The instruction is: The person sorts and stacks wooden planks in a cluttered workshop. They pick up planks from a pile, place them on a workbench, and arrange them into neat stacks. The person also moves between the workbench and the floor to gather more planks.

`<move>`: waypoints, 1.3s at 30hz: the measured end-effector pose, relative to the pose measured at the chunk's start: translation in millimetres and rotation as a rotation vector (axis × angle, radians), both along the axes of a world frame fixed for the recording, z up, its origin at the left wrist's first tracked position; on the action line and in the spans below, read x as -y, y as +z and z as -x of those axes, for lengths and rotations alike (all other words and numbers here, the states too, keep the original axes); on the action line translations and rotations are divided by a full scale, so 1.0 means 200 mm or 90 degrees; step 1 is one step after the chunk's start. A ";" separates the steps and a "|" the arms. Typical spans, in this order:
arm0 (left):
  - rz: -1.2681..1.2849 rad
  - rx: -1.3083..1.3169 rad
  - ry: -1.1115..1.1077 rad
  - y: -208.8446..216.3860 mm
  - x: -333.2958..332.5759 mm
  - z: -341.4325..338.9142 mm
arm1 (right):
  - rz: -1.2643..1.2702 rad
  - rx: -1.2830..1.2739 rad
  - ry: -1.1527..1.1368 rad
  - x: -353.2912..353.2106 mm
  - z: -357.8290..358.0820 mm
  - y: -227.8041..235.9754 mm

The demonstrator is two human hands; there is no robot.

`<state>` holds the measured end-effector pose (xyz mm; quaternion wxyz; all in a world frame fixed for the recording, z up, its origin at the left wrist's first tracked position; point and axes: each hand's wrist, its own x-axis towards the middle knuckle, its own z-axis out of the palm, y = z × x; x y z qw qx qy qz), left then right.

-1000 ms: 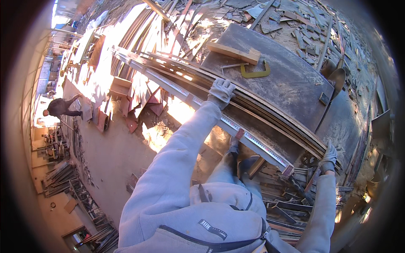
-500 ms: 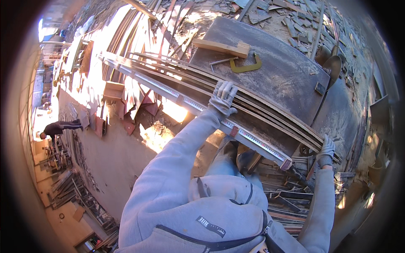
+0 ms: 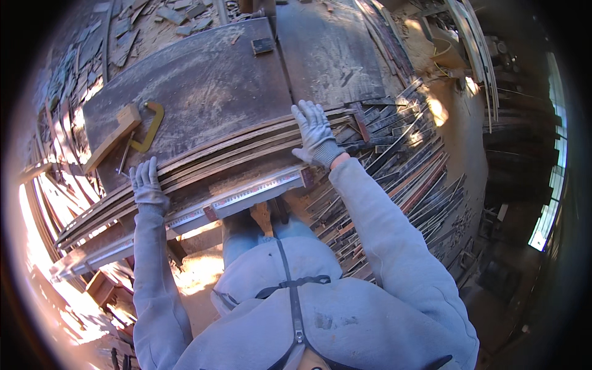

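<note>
We lay our left hand and right hand across long wooden strips.
The strips lie along the near side of the dark tabletop, beside a scaled rail. The right spreads wide, unclenched; the left's thumb is hidden, so we can't tell whether it grips. Pressing evenly should help align edges.

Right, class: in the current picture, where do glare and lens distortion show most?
Head view: sunlight burns out to white at lower left; head view: fisheye bending bows the stacked wooden strips and dark tabletop; head view: corners fall to black.
</note>
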<state>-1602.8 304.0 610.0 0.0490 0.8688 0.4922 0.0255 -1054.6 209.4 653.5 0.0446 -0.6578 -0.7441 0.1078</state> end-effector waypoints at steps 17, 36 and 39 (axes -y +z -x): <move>0.087 0.015 -0.069 0.12 0.06 -0.95 | 0.028 -0.515 -0.488 0.01 -0.68 -0.42; 0.121 0.124 -0.065 0.21 -0.06 -0.92 | 0.093 -0.916 -0.577 0.07 -0.86 -0.36; 0.125 0.014 -0.058 0.22 -0.08 -0.94 | 0.218 -0.796 -0.575 0.05 -0.94 -0.46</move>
